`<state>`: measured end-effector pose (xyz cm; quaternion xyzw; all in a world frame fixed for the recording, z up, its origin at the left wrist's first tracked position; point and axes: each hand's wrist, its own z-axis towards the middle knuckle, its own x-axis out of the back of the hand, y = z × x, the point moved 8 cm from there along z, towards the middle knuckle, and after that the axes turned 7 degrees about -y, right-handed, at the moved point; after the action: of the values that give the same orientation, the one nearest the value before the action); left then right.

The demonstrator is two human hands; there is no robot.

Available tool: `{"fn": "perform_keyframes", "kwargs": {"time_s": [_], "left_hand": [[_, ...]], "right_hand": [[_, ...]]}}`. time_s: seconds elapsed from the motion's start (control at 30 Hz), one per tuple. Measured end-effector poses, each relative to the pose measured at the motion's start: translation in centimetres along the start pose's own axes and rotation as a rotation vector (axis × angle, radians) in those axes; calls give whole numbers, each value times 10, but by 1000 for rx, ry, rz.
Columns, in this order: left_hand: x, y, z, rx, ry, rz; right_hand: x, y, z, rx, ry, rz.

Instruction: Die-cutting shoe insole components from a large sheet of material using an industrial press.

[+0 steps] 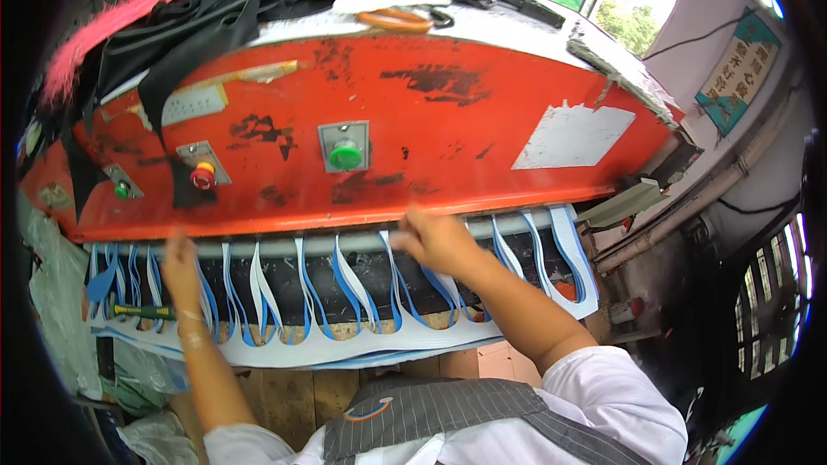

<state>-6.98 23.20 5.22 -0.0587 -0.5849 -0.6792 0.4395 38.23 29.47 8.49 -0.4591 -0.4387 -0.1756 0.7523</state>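
Observation:
A layered white and blue cut-out sheet hangs out from under a red machine, with narrow strips between its openings. My left hand reaches to the machine's lower edge, over the left strips; motion blurs its fingers. Farther right, my right hand is at the same edge with its fingers curled, above the sheet's strips. Whatever it may hold is hidden. Beside my left wrist, a green-handled tool lies across the sheet's left end.
The machine's front carries a green button, a red knob and a smaller green button. Black cloth, a pink fuzzy strip and orange-handled scissors lie on top. Clear plastic bags hang at the left.

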Motion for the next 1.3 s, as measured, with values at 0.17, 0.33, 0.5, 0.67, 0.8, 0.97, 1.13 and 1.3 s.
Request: {"fn": "perform_keyframes", "kwargs": {"time_s": [0.17, 0.33, 0.5, 0.67, 0.8, 0.97, 1.13, 1.3], "left_hand": [[-129, 107, -149, -161, -497, -204], [-226, 235, -245, -573, -892, -14], [-258, 243, -289, -702, -814, 358], [-262, 241, -295, -662, -658, 311], [-259, 231, -324, -578, -809, 302], [-261, 210, -309, -293, -1217, 193], [-287, 226, -279, -650, -640, -58], [-333, 200, -270, -735, -766, -75]], "right_hand": [[-46, 63, -124, -345, -694, -20], [-43, 49, -180, -105, -533, -92], [-36, 50, -199, -83, -272, -125], [-31, 59, -206, -85, -193, -91], [-51, 63, -239, -18, -479, -31], [-11, 68, -198, 179, -346, 151], [-36, 96, -167, 362, -23, 10], [-73, 115, -146, 557, -286, 3]]}}
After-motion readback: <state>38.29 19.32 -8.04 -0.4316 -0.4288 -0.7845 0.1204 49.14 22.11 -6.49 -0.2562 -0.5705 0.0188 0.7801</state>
